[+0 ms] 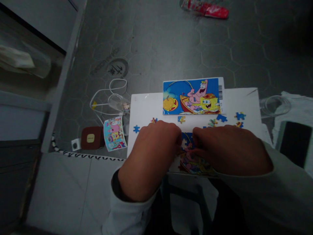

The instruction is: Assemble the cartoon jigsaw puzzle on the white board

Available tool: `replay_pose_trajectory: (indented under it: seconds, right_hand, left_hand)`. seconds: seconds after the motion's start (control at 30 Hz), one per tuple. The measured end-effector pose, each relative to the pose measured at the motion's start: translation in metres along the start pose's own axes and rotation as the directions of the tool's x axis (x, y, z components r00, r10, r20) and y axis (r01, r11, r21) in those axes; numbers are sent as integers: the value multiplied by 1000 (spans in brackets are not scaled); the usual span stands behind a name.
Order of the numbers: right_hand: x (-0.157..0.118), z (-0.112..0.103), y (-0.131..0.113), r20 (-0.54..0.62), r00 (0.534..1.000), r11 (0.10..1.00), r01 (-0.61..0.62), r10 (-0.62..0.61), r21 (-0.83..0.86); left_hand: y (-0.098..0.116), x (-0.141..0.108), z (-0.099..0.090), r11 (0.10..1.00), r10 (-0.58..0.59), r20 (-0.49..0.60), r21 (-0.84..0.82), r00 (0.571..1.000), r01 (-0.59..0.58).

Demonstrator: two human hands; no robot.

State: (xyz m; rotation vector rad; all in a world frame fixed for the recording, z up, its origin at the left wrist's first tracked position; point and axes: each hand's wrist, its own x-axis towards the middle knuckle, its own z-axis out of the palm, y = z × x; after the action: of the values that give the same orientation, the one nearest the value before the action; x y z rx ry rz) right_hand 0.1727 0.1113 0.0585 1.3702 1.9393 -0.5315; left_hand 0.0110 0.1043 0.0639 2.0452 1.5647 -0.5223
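Note:
A partly joined jigsaw puzzle [189,161] with a blue and pink cartoon picture lies at the near edge of the white board. My left hand [158,140] is curled at its left side, the fingertips bent down and largely hidden. From the right, my right hand [225,147] reaches over the puzzle with thumb and fingers closed near its upper part. Whatever is between the fingers of either hand cannot be seen. Beyond them lies a picture card [193,97] of cartoon figures in a boat. Loose pieces include a blue one [136,129] and another blue one [221,118].
The white board [146,106] stands above a tiled floor. Left of it are a cartoon sheet [114,133], a brown box [92,138] and a white cable [97,94]. At right are a clear cup [276,106] and a dark phone-like object [294,142]. A red-wrapped bottle [205,8] lies far off.

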Motion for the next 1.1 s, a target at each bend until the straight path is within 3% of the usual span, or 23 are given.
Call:
replay_pose_trajectory:
  seconds: [0.33, 0.57, 0.73, 1.1]
  right_hand:
    - [0, -4, -2, 49, 999, 1000, -14, 14, 5]
    - [0, -1, 0, 47, 999, 1000, -3, 4, -7]
    - [0, 0, 0, 47, 999, 1000, -9, 10, -18]
    - [-1, -1, -1, 57, 998, 999, 7, -5, -48]
  left_hand:
    - [2, 0, 1, 1000, 4, -36, 8, 999, -4]
    - [-10, -9, -6, 984, -178, -57, 16, 982, 180]
    - [-14, -13, -8, 974, -226, -71, 0, 972, 226]
    - [-22, -17, -2, 975, -222, -141, -23, 965, 221]
